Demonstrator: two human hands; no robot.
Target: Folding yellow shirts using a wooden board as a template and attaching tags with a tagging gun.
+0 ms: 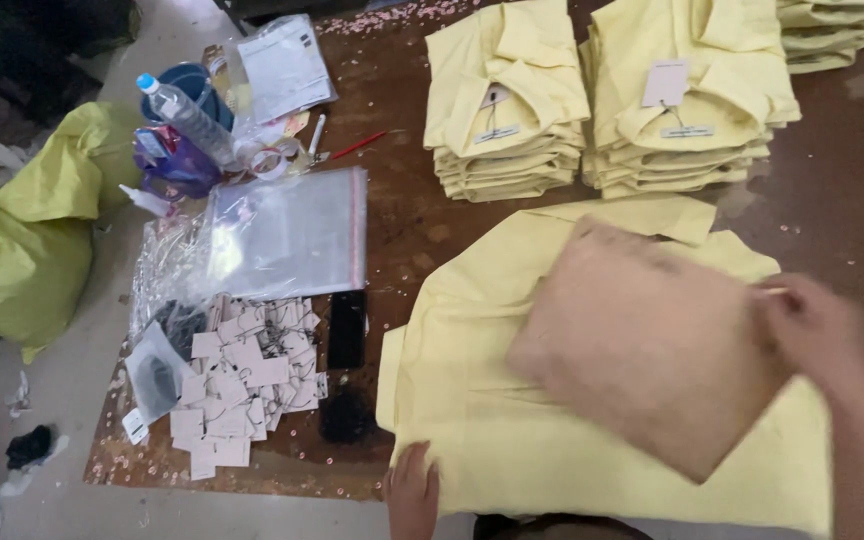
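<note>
Right hand [814, 330] gripped the blurred board [652, 345] by its three o'clock edge; left hand [412, 492], fingers together, pressed the shirt [482, 420] at seven o'clock.

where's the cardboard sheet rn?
Head view, right of centre: the cardboard sheet is in the right hand, over the spread yellow shirt, below the two folded shirt stacks.
</note>
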